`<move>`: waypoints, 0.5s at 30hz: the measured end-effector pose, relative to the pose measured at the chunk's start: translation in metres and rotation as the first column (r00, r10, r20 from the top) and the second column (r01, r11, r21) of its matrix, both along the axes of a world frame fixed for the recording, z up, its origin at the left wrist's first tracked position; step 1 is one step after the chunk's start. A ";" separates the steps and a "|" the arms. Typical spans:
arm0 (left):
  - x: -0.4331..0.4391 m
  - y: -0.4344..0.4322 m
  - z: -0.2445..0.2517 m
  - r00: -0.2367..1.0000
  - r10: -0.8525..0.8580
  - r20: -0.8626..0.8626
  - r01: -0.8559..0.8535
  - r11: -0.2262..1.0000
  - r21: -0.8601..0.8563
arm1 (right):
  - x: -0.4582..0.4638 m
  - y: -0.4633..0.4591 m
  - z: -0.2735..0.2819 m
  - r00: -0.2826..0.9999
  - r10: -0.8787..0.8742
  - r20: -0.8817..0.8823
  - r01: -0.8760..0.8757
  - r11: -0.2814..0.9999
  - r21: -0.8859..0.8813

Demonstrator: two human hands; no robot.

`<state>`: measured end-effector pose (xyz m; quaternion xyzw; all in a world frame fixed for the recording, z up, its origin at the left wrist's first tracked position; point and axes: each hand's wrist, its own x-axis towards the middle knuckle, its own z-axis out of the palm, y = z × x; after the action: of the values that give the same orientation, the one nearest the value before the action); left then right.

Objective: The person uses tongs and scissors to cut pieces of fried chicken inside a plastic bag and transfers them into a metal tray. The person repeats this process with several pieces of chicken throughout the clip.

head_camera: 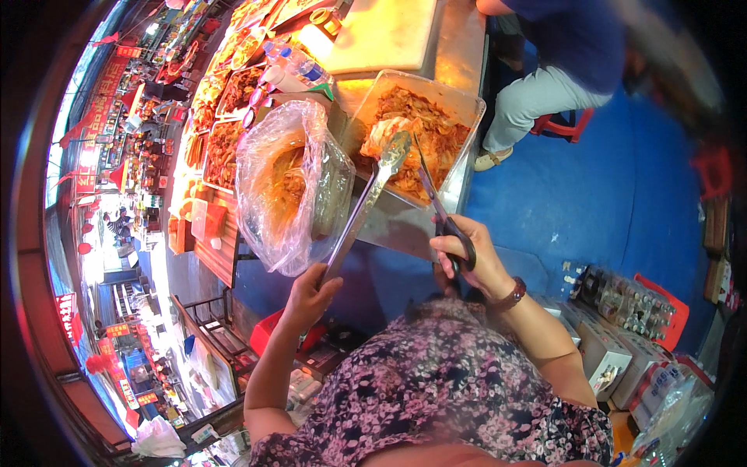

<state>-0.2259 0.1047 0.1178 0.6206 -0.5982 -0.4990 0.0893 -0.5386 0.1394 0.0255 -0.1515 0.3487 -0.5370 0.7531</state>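
Observation:
My left hand (pixel 311 296) is closed around long metal tongs (pixel 365 201), whose tips touch a pale reddish clump of kimchi-like cabbage (pixel 388 135). Black-handled scissors (pixel 442 213) are in my right hand (pixel 470 251), with the blades apart beside the clump. Below both tools, a clear plastic tub (pixel 480 111) holds cut, sauce-covered cabbage. Left of the tub stands a container lined with a clear plastic bag (pixel 327 175); orange liquid and some food lie inside it.
A white cutting board (pixel 388 35) lies beyond the tub. Water bottles (pixel 300 63) and food trays (pixel 224 154) stand at the left. A person in pale trousers (pixel 528 102) sits at the upper right. Boxes (pixel 601 356) are stacked at the lower right.

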 end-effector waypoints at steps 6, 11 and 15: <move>0.018 0.006 -0.009 0.995 -0.063 0.074 0.066 0.997 -0.036 | 0.008 0.001 -0.003 0.997 -0.039 0.062 0.037 0.999 0.024; 0.010 0.012 0.001 0.997 0.074 0.004 -0.074 0.991 0.116 | 0.016 -0.002 -0.005 0.990 -0.113 0.079 0.115 0.993 -0.019; 0.015 0.012 0.000 0.984 0.133 -0.122 -0.106 0.973 0.205 | 0.016 -0.007 -0.001 0.996 -0.080 0.043 0.081 0.996 -0.040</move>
<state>-0.2104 0.1167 0.1181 0.6261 -0.4998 -0.5905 0.0975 -0.5224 0.1319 0.0241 -0.1418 0.3276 -0.5771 0.7346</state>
